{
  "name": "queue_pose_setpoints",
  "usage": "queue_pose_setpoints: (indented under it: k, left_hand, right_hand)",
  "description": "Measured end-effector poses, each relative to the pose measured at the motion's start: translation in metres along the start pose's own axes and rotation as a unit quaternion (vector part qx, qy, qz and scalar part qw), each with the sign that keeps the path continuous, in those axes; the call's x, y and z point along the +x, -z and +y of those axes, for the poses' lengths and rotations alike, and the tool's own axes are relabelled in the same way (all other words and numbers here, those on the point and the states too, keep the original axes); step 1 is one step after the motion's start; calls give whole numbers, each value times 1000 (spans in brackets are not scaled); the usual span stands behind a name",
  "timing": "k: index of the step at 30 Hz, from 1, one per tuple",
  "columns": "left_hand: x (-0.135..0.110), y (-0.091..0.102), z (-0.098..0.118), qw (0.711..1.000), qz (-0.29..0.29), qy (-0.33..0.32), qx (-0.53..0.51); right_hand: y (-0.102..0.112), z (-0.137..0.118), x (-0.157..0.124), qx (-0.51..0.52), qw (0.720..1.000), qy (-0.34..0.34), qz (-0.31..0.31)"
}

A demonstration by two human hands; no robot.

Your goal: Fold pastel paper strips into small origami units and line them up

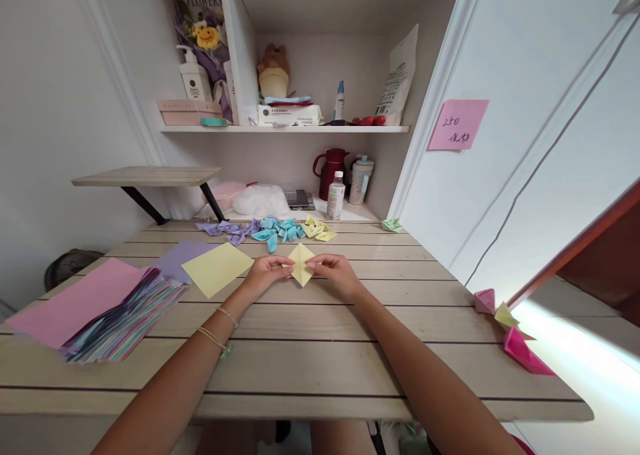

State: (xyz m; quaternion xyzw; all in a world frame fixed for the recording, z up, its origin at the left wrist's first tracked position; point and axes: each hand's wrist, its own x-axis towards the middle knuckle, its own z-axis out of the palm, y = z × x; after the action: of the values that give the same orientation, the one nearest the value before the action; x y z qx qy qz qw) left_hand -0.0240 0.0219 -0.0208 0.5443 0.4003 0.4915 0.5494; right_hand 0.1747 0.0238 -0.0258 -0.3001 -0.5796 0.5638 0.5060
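Slatted desk, cubby lettering reading "FLOWERS", pink wall note marked "250", fingers of left hand and right hand pinching opposite sides of creased yellow paper.

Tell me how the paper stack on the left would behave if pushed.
The paper stack would probably spread apart rather than move as one block, since its edges are fanned. The pink sheet on top might slide off first, as nothing visible weighs it down.
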Motion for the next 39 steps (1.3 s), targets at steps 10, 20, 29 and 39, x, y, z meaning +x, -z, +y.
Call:
queue_pose_setpoints:
  k: [10, 20, 29, 39]
  left_hand:
    - [-6, -4, 5, 999, -18, 13, -37]
    - [-7, -4, 3, 998, -65, 17, -12]
    - [-4, -3, -3, 998, -63, 21, 19]
    - [1, 1, -5, 998, 20, -25, 52]
  right_hand:
    - [2, 2, -3, -48, 997, -12, -64]
    - [-1, -2, -5, -51, 996, -27, -70]
    - [1, 7, 0, -98, 995, -10, 6]
    - [-3, 3, -1, -51, 998, 12, -42]
